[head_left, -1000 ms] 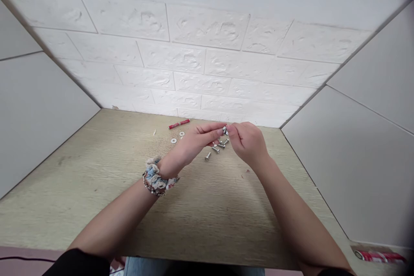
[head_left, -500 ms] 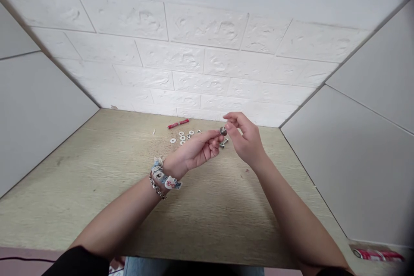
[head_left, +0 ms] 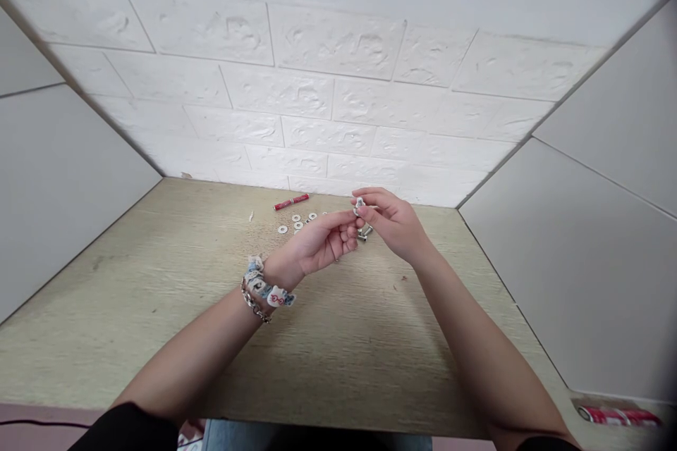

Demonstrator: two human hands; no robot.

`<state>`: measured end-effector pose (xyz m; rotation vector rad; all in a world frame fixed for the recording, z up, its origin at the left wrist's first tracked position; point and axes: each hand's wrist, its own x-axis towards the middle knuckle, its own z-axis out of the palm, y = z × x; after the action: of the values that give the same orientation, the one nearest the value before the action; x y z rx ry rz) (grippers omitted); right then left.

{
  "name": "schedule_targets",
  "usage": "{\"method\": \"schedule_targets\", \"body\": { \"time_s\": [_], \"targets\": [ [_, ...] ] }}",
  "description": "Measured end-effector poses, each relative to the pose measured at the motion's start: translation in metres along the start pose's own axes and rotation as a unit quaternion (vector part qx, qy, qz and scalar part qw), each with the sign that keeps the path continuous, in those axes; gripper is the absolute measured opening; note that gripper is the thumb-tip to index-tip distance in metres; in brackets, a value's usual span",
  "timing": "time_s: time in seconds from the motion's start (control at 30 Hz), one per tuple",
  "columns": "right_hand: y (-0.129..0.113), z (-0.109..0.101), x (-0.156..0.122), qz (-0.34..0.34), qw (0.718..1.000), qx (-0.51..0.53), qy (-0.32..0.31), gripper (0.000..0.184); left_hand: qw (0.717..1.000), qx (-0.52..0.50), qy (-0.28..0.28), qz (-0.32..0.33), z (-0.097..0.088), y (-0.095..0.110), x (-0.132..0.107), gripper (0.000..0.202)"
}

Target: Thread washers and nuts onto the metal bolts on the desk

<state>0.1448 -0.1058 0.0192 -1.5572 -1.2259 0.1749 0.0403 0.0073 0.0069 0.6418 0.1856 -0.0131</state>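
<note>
Both hands meet above the middle of a pale wooden table [head_left: 159, 310]. My left hand [head_left: 322, 243], palm up with fingers curled, pinches a small metal bolt [head_left: 359, 206] at its fingertips. My right hand [head_left: 394, 222] closes thumb and fingers on the same bolt from the right. Several silver washers [head_left: 297, 222] lie on the table just left of the hands. More bolts [head_left: 364, 232] lie under the hands, partly hidden. A patterned band and a chain bracelet [head_left: 261, 289] sit on my left wrist.
A red pen-like stick [head_left: 291, 202] lies near the back wall of white brick-pattern panels [head_left: 317, 99]. Grey side panels [head_left: 597, 246] close in the table left and right. A red and white can [head_left: 618, 414] lies at the lower right, beyond the table edge.
My left hand turned palm up and drew back slightly, uncovering the washers. My right hand lifted, then came back down onto the bolt held between both hands.
</note>
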Motion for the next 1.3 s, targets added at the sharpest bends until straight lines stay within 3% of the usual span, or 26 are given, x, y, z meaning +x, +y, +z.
{"method": "schedule_targets", "body": {
  "time_s": [0.2,0.3,0.4,0.6,0.7,0.77,0.97,1.13,1.23,1.3],
  "targets": [
    [0.001,0.002,-0.002,-0.045,0.991,-0.124,0.037,0.015,0.998,0.065,0.024,-0.016,-0.002,0.006,-0.001,0.037],
    [0.001,0.004,-0.004,-0.086,0.981,-0.172,0.028,0.016,0.992,0.112,0.059,-0.008,-0.002,0.006,-0.001,0.03],
    [0.002,0.005,-0.005,-0.12,0.969,-0.213,0.021,0.014,0.99,0.129,0.059,0.006,-0.002,0.004,-0.001,0.023],
    [0.001,0.009,-0.007,-0.184,0.931,-0.303,0.089,0.022,0.992,0.095,0.056,0.059,0.0,0.005,-0.002,0.021],
    [-0.003,0.012,-0.008,-0.226,0.925,-0.292,0.088,0.017,0.992,0.07,0.072,0.078,0.001,0.009,-0.003,0.021],
    [-0.006,0.013,-0.009,-0.233,0.933,-0.261,0.087,0.022,0.992,0.069,0.073,0.072,0.001,0.011,-0.004,0.021],
    [-0.008,0.015,-0.01,-0.191,0.949,-0.224,0.115,0.022,0.994,0.092,0.04,0.052,0.003,0.008,-0.005,0.02],
    [-0.009,0.014,-0.01,-0.175,0.956,-0.201,0.122,0.019,0.992,0.086,0.061,0.066,0.002,0.009,-0.005,0.023],
    [-0.014,0.013,-0.011,-0.165,0.961,-0.163,0.151,0.034,0.992,0.086,0.077,0.06,0.002,0.01,-0.005,0.029],
    [-0.016,0.012,-0.012,-0.157,0.961,-0.159,0.165,0.031,0.991,0.089,0.077,0.059,0.003,0.009,-0.005,0.03]
  ]
}}
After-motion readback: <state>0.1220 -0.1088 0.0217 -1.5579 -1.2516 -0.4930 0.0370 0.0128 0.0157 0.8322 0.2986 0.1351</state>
